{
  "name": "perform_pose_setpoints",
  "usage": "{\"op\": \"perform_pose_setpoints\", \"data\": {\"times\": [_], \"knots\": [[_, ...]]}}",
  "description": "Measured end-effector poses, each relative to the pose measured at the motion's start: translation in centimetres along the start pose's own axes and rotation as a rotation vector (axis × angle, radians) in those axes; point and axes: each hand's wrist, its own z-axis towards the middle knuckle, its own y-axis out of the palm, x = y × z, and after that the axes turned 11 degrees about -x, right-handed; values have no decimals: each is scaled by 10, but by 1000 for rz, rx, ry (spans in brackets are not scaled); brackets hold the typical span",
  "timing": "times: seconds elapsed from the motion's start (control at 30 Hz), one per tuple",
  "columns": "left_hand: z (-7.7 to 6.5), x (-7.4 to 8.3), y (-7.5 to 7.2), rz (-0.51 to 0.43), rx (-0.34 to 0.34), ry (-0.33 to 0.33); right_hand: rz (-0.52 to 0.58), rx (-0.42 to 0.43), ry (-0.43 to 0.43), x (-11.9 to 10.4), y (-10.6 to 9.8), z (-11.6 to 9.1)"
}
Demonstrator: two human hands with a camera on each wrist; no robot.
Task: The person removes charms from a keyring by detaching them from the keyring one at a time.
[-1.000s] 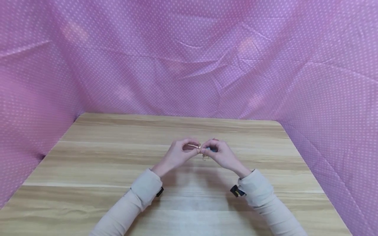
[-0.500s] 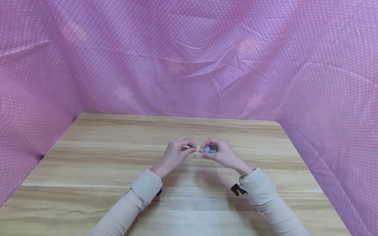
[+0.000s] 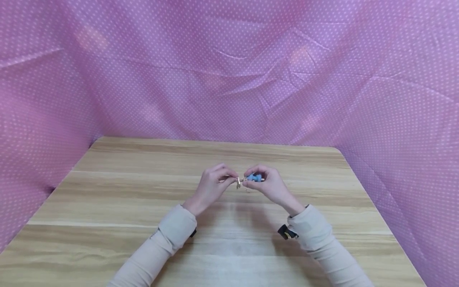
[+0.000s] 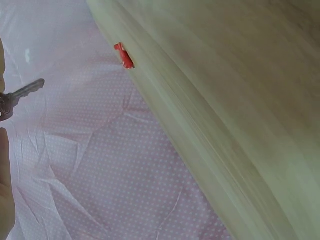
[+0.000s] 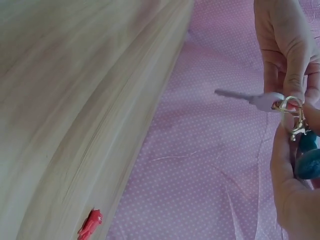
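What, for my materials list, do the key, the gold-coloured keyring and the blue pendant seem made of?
Key: probably metal; the grey blade is dull, with cut teeth. Gold-coloured keyring: likely metal, possibly plated, given its thin loop and shiny highlights. Blue pendant: smooth and rounded with a soft sheen, perhaps plastic or resin.

At the fingertips of the left hand [image 3: 212,184], one small key [image 5: 259,101], toothed blade jutting free of the pinch. Between left and right fingertips, just beside the key's bow, gold-coloured hardware [image 5: 301,123], looped and partly hidden. Within the curl of the right hand [image 3: 274,187], behind its pinch, a blue charm [image 3: 254,178], rounded lobes in a row, lying crosswise, apart from the key.
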Motion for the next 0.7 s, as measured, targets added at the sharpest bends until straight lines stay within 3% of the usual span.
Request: {"op": "perform_pose_setpoints", "data": {"times": [0.23, 0.43, 0.53, 0.7], "knots": [[-1, 4, -1, -76, 38, -39, -33, 7, -65, -23, 1, -10], [-1, 3, 1, -176, 85, -92, -65, 31, -102, -27, 3, -13], [0, 7, 1, -213, 86, -146, -57, 34, -105, -26, 3, -13], [3, 29, -8, -313, 95, -275, -5, 16, -118, -17, 1, -9]]}}
